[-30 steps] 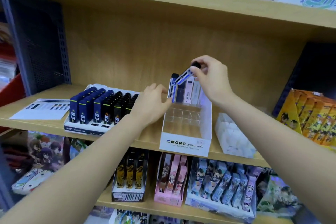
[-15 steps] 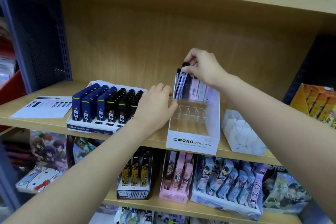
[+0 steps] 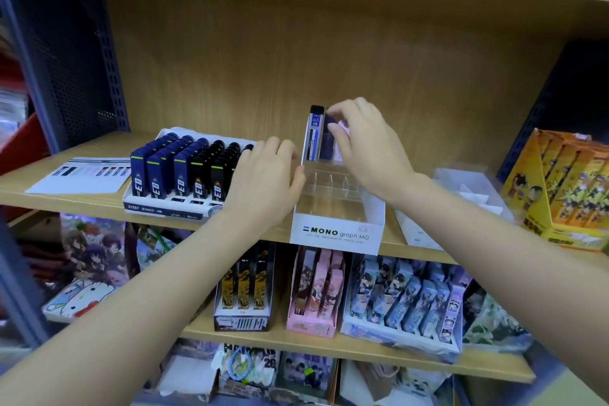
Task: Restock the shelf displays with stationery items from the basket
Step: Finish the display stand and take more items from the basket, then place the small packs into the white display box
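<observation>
The wooden shelf [image 3: 49, 199] carries a row of displays, and the work is at the white MONO display box [image 3: 336, 236] near its middle. To the left of that box stands a tray of navy and black lead cases [image 3: 184, 175], packed upright; to the right are an empty clear divided tray [image 3: 461, 194] and an orange carton [image 3: 560, 188]. A printed sheet [image 3: 79, 175] lies flat at the far left. The basket is not in view.

Most of the box's clear compartments are bare — only the back row holds stock. The left hand [image 3: 263, 184] rests against the box's left wall, fingers loosely bent and thumb touching the wall. It holds nothing and appears to brace the box.

The right hand [image 3: 369, 148] reaches over the empty compartments to the back row, the two hands well apart. Its fingertips [image 3: 329, 114] are curled at the tops of the cases there. I cannot tell whether they pinch a case or only touch.

The blue-and-white lead case [image 3: 315, 135], marked 0.5 HB, stands in the back-left slot with its long axis upright, just left of the right fingertips. The right hand is the nearer, so any seating push would fall to it — straight down along the case.
</observation>
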Action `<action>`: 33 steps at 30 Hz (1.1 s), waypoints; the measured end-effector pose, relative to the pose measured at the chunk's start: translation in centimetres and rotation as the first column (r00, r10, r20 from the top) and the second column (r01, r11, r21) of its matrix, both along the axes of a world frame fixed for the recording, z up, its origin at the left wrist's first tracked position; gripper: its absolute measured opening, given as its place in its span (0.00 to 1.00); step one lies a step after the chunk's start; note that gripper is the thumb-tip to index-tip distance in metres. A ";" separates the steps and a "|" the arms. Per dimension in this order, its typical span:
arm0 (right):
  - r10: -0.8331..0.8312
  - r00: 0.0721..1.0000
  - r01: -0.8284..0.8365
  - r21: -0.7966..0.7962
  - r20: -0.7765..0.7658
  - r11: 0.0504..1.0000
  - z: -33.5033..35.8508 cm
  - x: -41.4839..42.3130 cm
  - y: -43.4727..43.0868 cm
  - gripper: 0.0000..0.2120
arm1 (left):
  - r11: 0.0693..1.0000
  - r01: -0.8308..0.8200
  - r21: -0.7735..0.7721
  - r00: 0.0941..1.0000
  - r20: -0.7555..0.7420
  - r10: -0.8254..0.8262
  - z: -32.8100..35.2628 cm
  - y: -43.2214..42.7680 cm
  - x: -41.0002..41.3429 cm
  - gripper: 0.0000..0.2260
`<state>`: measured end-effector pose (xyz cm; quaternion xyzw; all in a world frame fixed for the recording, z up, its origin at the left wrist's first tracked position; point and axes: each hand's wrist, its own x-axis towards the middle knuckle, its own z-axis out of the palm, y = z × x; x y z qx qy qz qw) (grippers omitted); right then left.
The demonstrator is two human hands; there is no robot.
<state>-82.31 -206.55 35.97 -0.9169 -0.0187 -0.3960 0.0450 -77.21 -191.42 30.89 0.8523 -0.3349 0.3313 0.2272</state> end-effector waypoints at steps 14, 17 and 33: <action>0.105 0.972 -0.159 -0.260 -0.208 0.953 -18.9 -14.8 -1.3 0.09 | 0.933 0.228 0.280 0.969 0.031 -0.246 -15.2 6.5 -9.8 0.03; 0.011 0.868 -0.140 -0.225 -0.496 0.964 -26.3 -17.2 -2.1 0.05 | 0.904 0.260 0.339 0.964 -0.141 -0.224 -20.9 7.0 -10.7 0.03; 0.268 0.134 0.352 0.298 -0.954 0.887 -49.1 -23.4 -0.2 0.19 | 0.787 0.385 0.482 0.612 -0.772 0.173 -41.4 5.7 -15.1 0.42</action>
